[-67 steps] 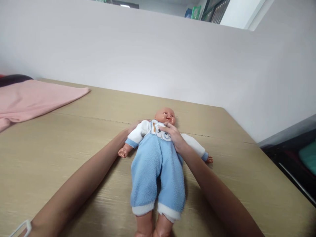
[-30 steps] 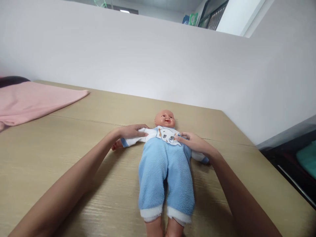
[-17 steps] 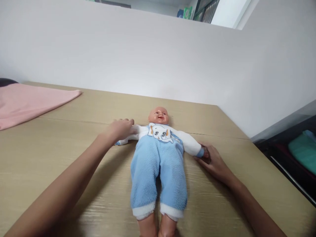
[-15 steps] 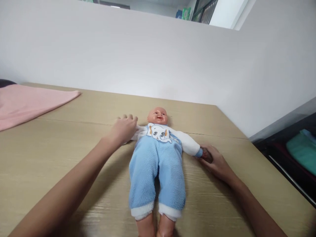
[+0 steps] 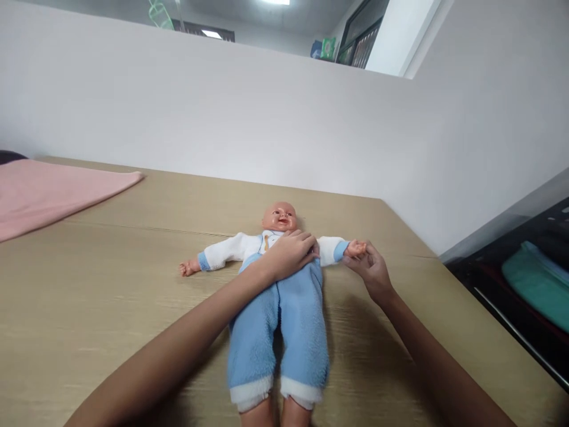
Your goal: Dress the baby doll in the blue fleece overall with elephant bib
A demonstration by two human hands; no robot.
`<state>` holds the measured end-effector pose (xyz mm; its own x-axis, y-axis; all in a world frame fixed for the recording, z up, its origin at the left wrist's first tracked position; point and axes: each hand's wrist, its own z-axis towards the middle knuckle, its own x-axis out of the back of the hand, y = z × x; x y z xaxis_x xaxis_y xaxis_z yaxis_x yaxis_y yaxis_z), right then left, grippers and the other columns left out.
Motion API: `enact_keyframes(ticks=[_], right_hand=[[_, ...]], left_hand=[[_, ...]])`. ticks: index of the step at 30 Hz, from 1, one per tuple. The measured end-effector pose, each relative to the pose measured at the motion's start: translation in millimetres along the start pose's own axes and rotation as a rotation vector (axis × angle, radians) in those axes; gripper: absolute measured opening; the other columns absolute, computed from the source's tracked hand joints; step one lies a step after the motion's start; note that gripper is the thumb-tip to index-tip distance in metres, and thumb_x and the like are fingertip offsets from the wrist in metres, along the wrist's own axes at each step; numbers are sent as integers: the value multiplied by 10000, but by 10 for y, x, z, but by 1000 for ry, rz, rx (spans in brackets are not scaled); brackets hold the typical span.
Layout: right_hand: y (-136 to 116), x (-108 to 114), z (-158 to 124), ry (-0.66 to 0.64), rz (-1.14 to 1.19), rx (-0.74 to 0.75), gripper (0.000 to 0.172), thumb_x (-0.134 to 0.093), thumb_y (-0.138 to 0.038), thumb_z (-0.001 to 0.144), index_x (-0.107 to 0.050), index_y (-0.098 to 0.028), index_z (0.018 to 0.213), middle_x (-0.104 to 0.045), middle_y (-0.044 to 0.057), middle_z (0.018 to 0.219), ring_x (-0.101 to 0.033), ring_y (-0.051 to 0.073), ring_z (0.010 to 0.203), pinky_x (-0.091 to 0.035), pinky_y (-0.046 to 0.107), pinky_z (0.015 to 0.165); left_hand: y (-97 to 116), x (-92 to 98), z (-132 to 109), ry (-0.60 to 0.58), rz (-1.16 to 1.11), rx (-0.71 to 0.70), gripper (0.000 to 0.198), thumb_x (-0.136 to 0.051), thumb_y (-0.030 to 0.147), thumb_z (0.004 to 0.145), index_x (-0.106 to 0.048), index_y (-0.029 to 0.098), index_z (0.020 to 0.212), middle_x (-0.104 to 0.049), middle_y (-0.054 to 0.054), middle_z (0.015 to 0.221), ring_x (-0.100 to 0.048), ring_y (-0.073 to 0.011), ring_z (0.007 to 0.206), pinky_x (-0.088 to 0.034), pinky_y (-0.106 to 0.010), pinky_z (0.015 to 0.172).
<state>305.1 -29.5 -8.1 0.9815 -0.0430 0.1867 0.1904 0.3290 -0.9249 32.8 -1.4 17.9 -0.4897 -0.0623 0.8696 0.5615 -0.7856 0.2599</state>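
A baby doll (image 5: 283, 217) lies on its back on the table, head toward the wall, in a white and light-blue fleece outfit (image 5: 302, 332). Across its chest lies my left hand (image 5: 291, 254), fingers curled onto the clothing by the shoulder on the right side and covering most of the elephant patch. My right hand (image 5: 373, 273) pinches the small doll hand (image 5: 355, 249) on that same side, with that arm stretched outward. The other doll arm (image 5: 220, 254) rests out to the left, untouched.
A pink cloth (image 5: 57, 193) is spread at the table's left. Behind the wooden table (image 5: 111, 296) rises a white partition wall (image 5: 222, 118). Beyond the right edge, a green cloth (image 5: 537, 284) sits on something dark.
My left hand has moved from the doll's left-side arm onto its chest. The right-side doll arm is raised and straighter, its hand still in my right fingers. The view has tilted slightly up.
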Motion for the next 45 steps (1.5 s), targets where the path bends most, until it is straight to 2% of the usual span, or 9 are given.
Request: enact_keyframes(ticks=[6, 11, 15, 19, 23, 25, 29, 34, 45], right_hand=[[-33, -390, 139, -68, 34, 124, 410, -925, -432, 784, -562, -309, 929, -667, 13, 955, -682, 258, 968, -586, 422, 943], [40, -569, -106, -164, -243, 320, 215, -795, -227, 822, -647, -303, 959, -675, 27, 954, -662, 282, 944, -547, 446, 902], [-40, -541, -244, -263, -279, 431, 124, -721, -252, 962, -724, -307, 1074, -716, 80, 1130, -671, 319, 1104, -541, 498, 1009], [-61, -571, -310, -230, -79, 290, 97, -718, -396, 1035, -769, -318, 1059, -713, 81, 1195, -651, 331, 1237, -507, 524, 1139], [45, -683, -317, -108, 337, -74, 202, -758, -511, 1011, -730, -311, 1017, -722, 30, 1060, -690, 259, 1061, -565, 434, 1060], [108, -730, -297, -52, 425, -171, 268, -719, -566, 1009, -686, -300, 994, -717, 19, 1001, -688, 240, 972, -589, 408, 986], [195, -775, -266, 80, 289, -213, 342, -726, -599, 950, -621, -277, 904, -663, 1, 879, -646, 227, 856, -579, 376, 867], [231, -792, -301, 197, 160, -192, 290, -739, -544, 951, -648, -270, 975, -686, 4, 979, -641, 218, 954, -538, 338, 922], [474, -940, 48, 172, 196, -254, 438, -751, -688, 859, -653, -277, 975, -720, 19, 924, -685, 231, 910, -589, 327, 804]], left_hand=[[34, 94, -116, 172, -212, -230, 361, -361, 410, 1228, -642, 187, 1185, -741, -138, 1147, -712, -259, 1056, -564, -382, 950], [17, 108, -182, 271, -294, -287, 320, -412, 413, 1224, -651, 204, 1183, -747, -124, 1125, -715, -243, 1045, -567, -383, 952], [-21, 71, -154, 326, -419, -245, 213, -511, 367, 1199, -648, 209, 1160, -742, -98, 1111, -707, -224, 1030, -560, -363, 942], [-71, 17, -105, 299, -416, -123, 197, -562, 394, 1172, -642, 219, 1129, -734, -83, 1106, -685, -240, 1029, -541, -384, 944], [-104, -17, -120, 269, -284, -25, 221, -548, 412, 1154, -639, 220, 1092, -715, -85, 1081, -653, -270, 1024, -513, -422, 938], [-117, -32, -134, 255, -243, 20, 197, -550, 390, 1130, -616, 224, 1047, -710, -87, 1073, -652, -283, 1039, -505, -433, 944], [-159, -67, -121, 161, -269, 119, 126, -565, 341, 1070, -574, 234, 1003, -731, -85, 1036, -670, -290, 1005, -494, -432, 893], [-193, -64, -64, 65, -375, 186, 187, -549, 401, 1085, -574, 231, 1011, -724, -74, 996, -668, -265, 930, -479, -398, 823], [-269, -120, -40, 198, -530, 266, 124, -561, 292, 1077, -603, 220, 1168, -754, -89, 1136, -715, -252, 1041, -552, -393, 943]])
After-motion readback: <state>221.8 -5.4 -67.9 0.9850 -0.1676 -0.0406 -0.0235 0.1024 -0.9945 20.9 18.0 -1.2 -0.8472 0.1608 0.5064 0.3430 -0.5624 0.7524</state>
